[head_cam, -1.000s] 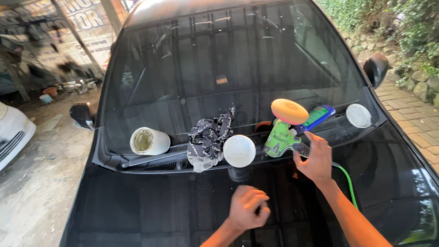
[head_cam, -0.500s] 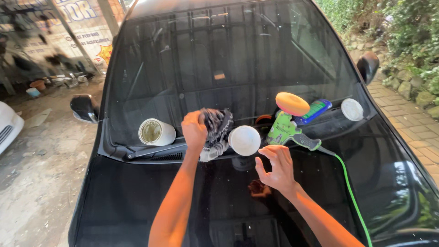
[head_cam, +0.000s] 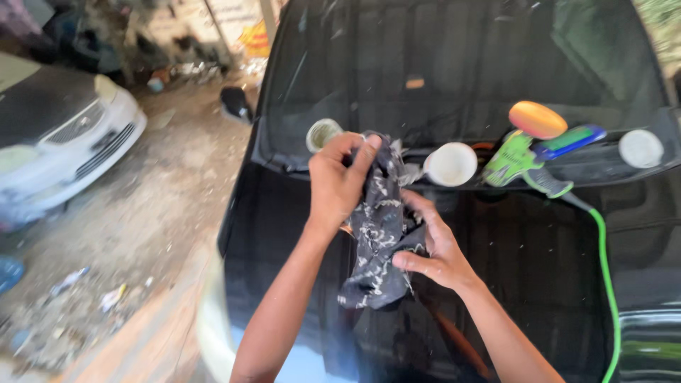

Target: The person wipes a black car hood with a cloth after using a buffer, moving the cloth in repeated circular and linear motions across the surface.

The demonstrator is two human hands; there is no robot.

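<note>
Both hands grip our crumpled black-and-white patterned cloth (head_cam: 379, 227): left hand (head_cam: 340, 177) pinches at 12 o'clock, right hand (head_cam: 433, 245) clasps at 3; we keep it bunched evenly.

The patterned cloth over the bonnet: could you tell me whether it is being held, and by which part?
Yes, both hands hold the dark patterned cloth: the left hand grips its top end, the right hand its right side.

Two bare hands, left (head_cam: 339, 186) and right (head_cam: 433, 245), were counted, with one dark patterned cloth (head_cam: 379, 227), three round white polishing pads (head_cam: 451, 164), one green polishing machine (head_cam: 521, 159), two cars: black (head_cam: 539, 262), white (head_cam: 57, 142).
</note>
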